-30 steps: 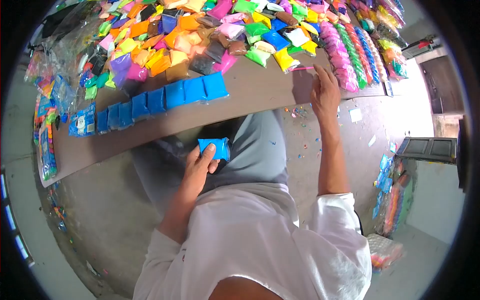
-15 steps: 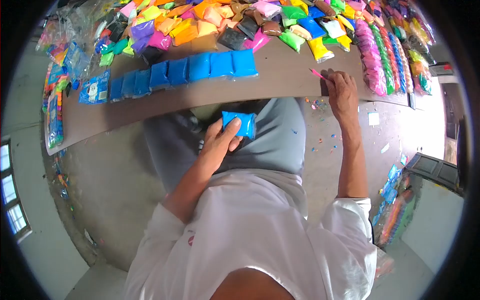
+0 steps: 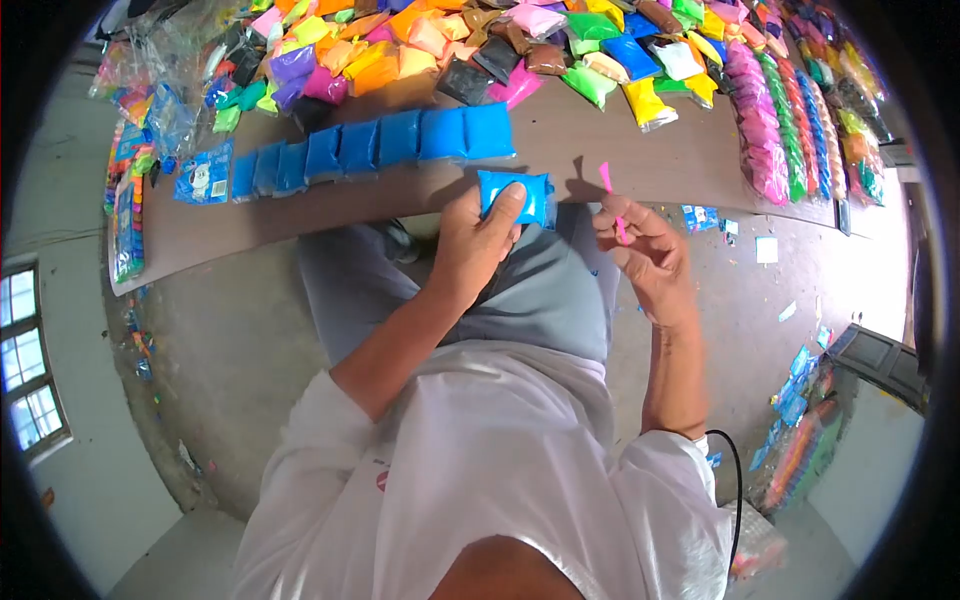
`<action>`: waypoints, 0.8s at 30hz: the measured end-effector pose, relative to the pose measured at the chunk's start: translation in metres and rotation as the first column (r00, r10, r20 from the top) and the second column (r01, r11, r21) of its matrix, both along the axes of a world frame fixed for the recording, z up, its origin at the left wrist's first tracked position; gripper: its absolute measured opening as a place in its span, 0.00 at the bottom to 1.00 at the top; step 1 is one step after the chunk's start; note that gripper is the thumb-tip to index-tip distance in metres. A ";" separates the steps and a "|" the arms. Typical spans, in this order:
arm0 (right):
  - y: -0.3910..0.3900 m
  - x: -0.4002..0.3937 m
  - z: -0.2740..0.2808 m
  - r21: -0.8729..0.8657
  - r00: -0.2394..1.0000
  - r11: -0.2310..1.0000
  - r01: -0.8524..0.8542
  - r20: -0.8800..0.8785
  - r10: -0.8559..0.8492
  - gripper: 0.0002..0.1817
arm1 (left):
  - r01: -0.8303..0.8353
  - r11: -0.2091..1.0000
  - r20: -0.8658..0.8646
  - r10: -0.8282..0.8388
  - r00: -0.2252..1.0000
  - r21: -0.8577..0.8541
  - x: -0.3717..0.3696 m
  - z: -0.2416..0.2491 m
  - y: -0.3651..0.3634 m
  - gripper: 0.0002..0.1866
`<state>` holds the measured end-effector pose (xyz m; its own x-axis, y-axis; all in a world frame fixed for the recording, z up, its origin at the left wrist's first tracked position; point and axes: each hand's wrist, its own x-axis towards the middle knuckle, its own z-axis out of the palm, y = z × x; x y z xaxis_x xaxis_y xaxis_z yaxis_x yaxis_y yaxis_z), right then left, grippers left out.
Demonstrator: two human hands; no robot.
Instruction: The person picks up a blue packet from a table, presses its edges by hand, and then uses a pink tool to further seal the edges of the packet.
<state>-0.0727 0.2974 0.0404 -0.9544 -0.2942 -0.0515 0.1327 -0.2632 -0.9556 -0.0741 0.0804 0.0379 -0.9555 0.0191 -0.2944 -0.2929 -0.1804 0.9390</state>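
Note:
My left hand (image 3: 470, 245) is closed on a soft blue packet (image 3: 534, 198) in clear wrapping, its thumb flat across the top. The packet is above my lap at the table's front edge. To its right, my right hand (image 3: 655, 262) pinches a thin pink plastic tool (image 3: 606, 180) between thumb and fingers. The tool stands nearly upright, with a widened upper end, apart from the packet. On the table just beyond my left hand lies a joined row of blue packets (image 3: 400, 138), with a printed blue pouch (image 3: 205, 178) at its left end.
A heap of small colourful packets (image 3: 420, 40) covers the back of the brown table (image 3: 690, 150). Long strips of pink packets (image 3: 757, 130) and other colours lie at the right. Clear bags (image 3: 160, 70) sit at the left. Scraps litter the floor (image 3: 755, 300).
My right hand has lifted the pink tool off the table and brought it left, towards the packet. My left hand has raised the blue packet forward and slightly right.

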 end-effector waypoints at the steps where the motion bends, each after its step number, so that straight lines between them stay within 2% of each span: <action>1: 0.003 0.000 0.000 -0.009 0.999 0.999 -0.033 0.020 0.034 0.30 | 0.000 1.000 0.002 0.000 1.000 -0.004 -0.002 -0.002 0.002 0.14; 2: 0.004 0.001 0.000 -0.013 0.999 0.999 -0.033 0.022 0.033 0.30 | -0.011 0.999 -0.025 0.009 1.000 -0.046 -0.005 -0.003 0.004 0.13; 4: 0.004 0.002 0.001 -0.180 0.994 0.980 -0.082 -0.089 0.067 0.31 | -0.023 0.996 -0.051 0.018 0.999 -0.089 -0.008 -0.009 0.007 0.13; 5: 0.003 0.003 0.001 -0.183 0.994 0.980 -0.082 -0.087 0.067 0.31 | -0.037 0.990 -0.098 0.024 0.995 -0.139 -0.008 -0.013 0.008 0.13; 7: 0.003 0.005 0.001 -0.086 0.996 0.995 0.046 -0.070 -0.052 0.29 | -0.054 0.980 -0.139 0.027 0.990 -0.192 -0.009 -0.019 0.010 0.13; 9: 0.007 0.002 -0.015 -0.135 0.997 0.988 0.071 -0.033 -0.076 0.27 | -0.075 0.956 -0.198 0.019 0.980 -0.282 -0.009 -0.019 0.011 0.14; 15: -0.003 -0.001 -0.024 -0.321 0.988 0.937 0.135 -0.030 -0.153 0.25 | -0.112 0.899 -0.150 0.053 0.987 -0.423 -0.010 -0.008 0.016 0.17; 19: -0.008 -0.002 -0.025 -0.422 0.980 0.887 0.185 0.012 -0.199 0.25 | -0.131 0.883 -0.150 0.070 0.986 -0.452 -0.011 -0.008 0.018 0.18; 20: -0.011 -0.003 -0.022 -0.424 0.981 0.887 0.181 0.013 -0.194 0.25 | -0.137 0.877 -0.158 0.070 0.985 -0.460 -0.011 -0.009 0.018 0.18; 22: -0.018 -0.002 -0.014 -0.246 0.959 0.941 0.234 -0.103 -0.265 0.23 | -0.144 0.871 -0.164 0.075 0.984 -0.470 -0.011 -0.008 0.018 0.18; 23: -0.017 -0.002 -0.016 -0.246 0.959 0.941 0.231 -0.102 -0.263 0.23 | -0.130 0.874 -0.153 0.065 0.986 -0.467 -0.012 -0.007 0.017 0.18; 24: -0.013 -0.001 -0.021 -0.160 0.965 0.963 0.218 -0.110 -0.237 0.22 | -0.115 0.878 -0.142 0.055 0.988 -0.464 -0.012 -0.007 0.018 0.18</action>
<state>-0.0740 0.2841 0.0191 -0.9928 -0.0641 0.1014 -0.0665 -0.4097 -0.9098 -0.0862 0.0979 0.0309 -0.9758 -0.1754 -0.1308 -0.1756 0.2710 0.9464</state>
